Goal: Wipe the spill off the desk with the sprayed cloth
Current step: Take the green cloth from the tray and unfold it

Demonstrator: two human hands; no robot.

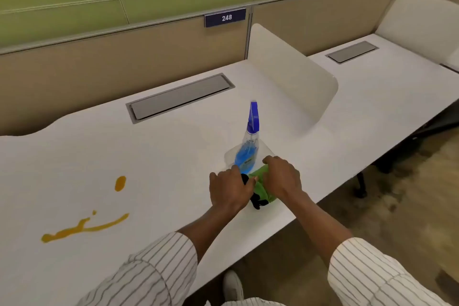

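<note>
Both hands, left hand (229,190) and right hand (282,177), pinch the green cloth (263,186) on the bench (161,156); orange spill (84,227) lies left.

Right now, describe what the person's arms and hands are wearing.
Both hands, the left hand and the right hand, are bare: no gloves, rings or watch show. Each arm wears a white sleeve with thin dark pinstripes, pushed up to mid-forearm: left sleeve, right sleeve.
</note>
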